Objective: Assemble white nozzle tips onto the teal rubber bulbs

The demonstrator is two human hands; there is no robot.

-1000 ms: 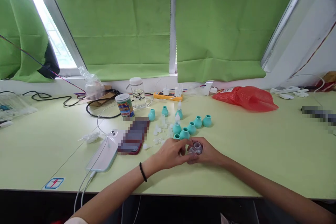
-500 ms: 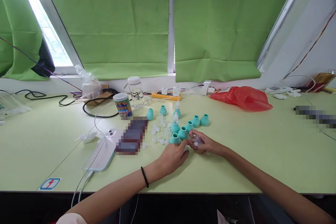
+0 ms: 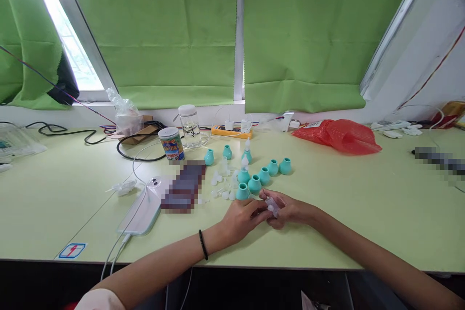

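Note:
Near the front middle of the table, my right hand (image 3: 285, 209) is closed round a small translucent plastic piece (image 3: 272, 206). The fingers of my left hand (image 3: 241, 218) are pinched together against that same piece from the left. Whether they hold a small part of their own is hidden. Several teal bulb-shaped pots (image 3: 255, 184) stand just beyond my hands, open ends up. Two of them, farther back, have clear pointed tips (image 3: 245, 162) on top. Small translucent caps and tubes (image 3: 225, 194) lie loose to the left of the pots.
Left of the loose parts lie a blurred dark red object (image 3: 185, 186) and a phone (image 3: 143, 210) on a white cable. Behind stand a printed can (image 3: 172, 145), a clear jar (image 3: 191, 131) and an orange power strip (image 3: 231, 131). A red plastic bag (image 3: 339, 136) lies back right.
My left hand has moved right to meet the translucent piece in my right hand. My right hand has dropped slightly toward the table's front edge. The view has shifted a little.

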